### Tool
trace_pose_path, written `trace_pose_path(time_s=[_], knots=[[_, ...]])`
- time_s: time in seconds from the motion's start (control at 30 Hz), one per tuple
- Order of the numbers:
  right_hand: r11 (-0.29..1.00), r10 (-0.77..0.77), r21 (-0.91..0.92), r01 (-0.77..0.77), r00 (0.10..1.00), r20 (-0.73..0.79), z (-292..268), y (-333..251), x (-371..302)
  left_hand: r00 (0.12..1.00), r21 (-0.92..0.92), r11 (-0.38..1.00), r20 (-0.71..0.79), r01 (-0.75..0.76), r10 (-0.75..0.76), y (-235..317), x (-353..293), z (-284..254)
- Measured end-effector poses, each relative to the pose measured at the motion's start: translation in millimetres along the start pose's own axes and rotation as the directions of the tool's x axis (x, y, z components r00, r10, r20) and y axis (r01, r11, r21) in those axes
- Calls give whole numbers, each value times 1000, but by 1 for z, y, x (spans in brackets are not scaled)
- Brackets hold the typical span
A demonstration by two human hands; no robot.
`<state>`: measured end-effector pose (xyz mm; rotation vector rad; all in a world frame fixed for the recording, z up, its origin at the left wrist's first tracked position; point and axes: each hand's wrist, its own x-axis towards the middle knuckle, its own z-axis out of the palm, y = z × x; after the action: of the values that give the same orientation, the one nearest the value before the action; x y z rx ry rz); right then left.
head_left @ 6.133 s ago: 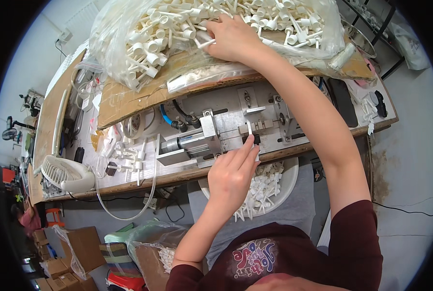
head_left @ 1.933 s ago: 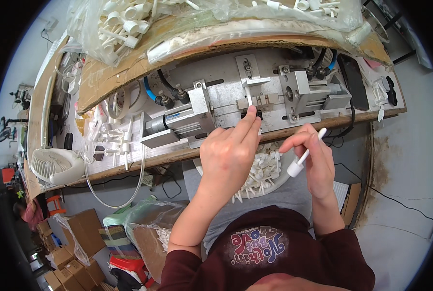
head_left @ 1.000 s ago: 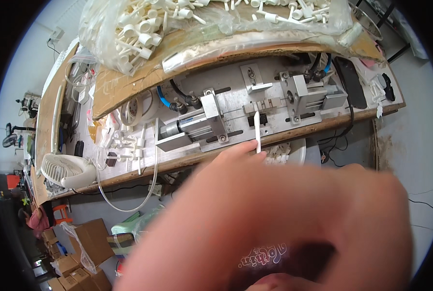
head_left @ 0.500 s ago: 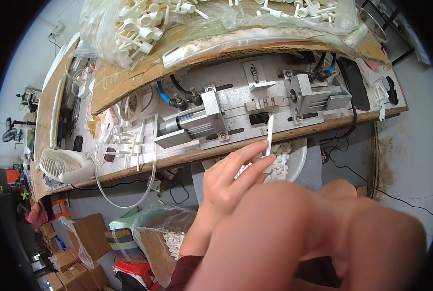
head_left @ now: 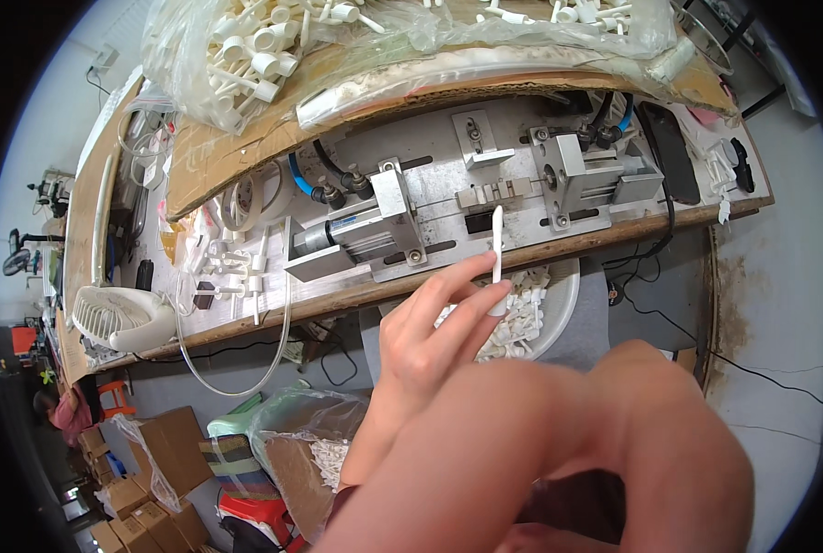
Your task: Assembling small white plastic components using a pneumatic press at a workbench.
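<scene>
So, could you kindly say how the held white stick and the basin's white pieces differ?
The white stick is pinched in the left hand; the white pieces lie in the basin. The stick is single; the pieces are heaped at mixed angles. Both are white.

Wht fan [head_left: 124, 318] on L, blk phone [head_left: 670, 152] on R; cardbd boxes [head_left: 174, 447] lwr L, nr orange stool [head_left: 116, 398].
</scene>
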<state>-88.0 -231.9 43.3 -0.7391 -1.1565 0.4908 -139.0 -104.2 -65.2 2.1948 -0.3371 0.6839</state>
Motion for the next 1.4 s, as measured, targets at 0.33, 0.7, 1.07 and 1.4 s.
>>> trace_pose_path(time_s=[0.33,0.7,1.07,1.4], knots=[[987,-5,139,77,889,-458,-38,-14,-36,998,383,921,30,-67,60,-16,18,16],[994,63,109,4,797,-600,-63,5,-95,999,405,913,49,-42,24,-19,27,24],[929,350,142,-342,687,-636,-85,25,-158,995,426,905,-95,2,43,-34,17,60],[424,460,-511,-747,664,-589,-114,117,-250,997,250,968,53,32,-47,-17,-28,63]])
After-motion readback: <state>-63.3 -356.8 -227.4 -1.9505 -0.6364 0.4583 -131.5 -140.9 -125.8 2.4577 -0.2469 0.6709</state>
